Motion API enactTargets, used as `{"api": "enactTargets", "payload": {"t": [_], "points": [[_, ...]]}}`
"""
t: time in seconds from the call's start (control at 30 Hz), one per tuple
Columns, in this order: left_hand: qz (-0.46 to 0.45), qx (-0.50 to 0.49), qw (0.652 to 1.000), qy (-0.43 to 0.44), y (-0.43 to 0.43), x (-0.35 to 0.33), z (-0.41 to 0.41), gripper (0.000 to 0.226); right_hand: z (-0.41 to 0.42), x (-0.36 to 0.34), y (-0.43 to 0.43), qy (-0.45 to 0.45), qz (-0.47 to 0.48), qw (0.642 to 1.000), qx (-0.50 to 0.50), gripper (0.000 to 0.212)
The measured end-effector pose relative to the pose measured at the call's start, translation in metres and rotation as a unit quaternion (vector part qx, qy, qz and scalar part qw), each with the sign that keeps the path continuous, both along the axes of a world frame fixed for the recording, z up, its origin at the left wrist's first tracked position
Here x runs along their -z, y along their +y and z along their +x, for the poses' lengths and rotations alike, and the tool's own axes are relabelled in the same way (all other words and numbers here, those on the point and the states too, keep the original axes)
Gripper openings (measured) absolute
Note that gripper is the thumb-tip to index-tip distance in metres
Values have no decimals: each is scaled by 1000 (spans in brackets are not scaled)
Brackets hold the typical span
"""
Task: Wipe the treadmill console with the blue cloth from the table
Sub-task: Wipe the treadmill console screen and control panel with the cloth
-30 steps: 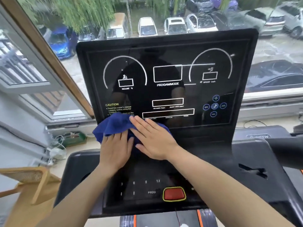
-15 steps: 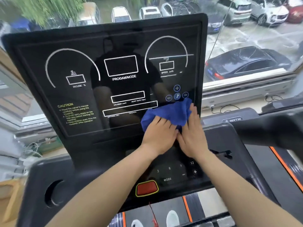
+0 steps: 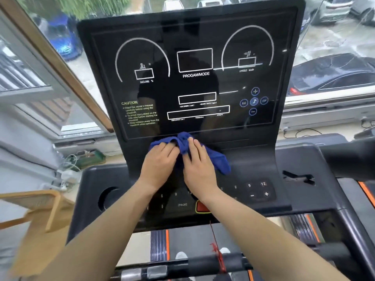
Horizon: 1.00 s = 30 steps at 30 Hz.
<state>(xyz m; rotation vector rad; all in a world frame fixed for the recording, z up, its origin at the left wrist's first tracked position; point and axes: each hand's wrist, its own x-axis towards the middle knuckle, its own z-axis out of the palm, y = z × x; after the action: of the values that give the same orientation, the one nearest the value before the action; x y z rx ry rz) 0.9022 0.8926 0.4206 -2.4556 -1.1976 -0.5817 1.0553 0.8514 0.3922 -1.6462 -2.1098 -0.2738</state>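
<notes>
The black treadmill console (image 3: 194,82) stands upright in front of me, with white dial outlines and yellow caution text. Both my hands press the crumpled blue cloth (image 3: 218,161) against the bend where the screen meets the lower button panel (image 3: 257,189). My left hand (image 3: 160,163) lies flat on the cloth's left part. Beside it, my right hand (image 3: 199,165) covers the middle, and the cloth's right end sticks out past that hand. A red stop button (image 3: 199,207) is partly hidden under my right wrist.
A round cup recess (image 3: 107,198) sits in the console's left wing. The right handrail (image 3: 349,157) juts in from the right. A wooden chair (image 3: 38,216) stands at the lower left. Cables and a power strip (image 3: 67,175) lie under the window. The belt (image 3: 188,244) shows below.
Both hands slid the cloth from the screen's lower left to its lower right, then back left and down to the bend below the screen's middle. The camera view swung along with them.
</notes>
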Motion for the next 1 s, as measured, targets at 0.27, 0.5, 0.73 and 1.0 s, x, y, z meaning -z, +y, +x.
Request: {"api": "enactTargets", "payload": {"t": [0.27,0.5,0.73,1.0], "points": [[31,-46,994,-96,2,0,-3,8,19,-26,24,-67,164,981,-80,14],[7,22,995,-92,10,-9,96,12,139,-36,34,-114,177,974,-78,16],[-37,120,991,-53,16,-32,207,15,247,-30,28,-138,148,979,-13,12],[-5,103,994,-44,16,-24,155,10,197,-34,31,-66,94,993,-29,17]]}}
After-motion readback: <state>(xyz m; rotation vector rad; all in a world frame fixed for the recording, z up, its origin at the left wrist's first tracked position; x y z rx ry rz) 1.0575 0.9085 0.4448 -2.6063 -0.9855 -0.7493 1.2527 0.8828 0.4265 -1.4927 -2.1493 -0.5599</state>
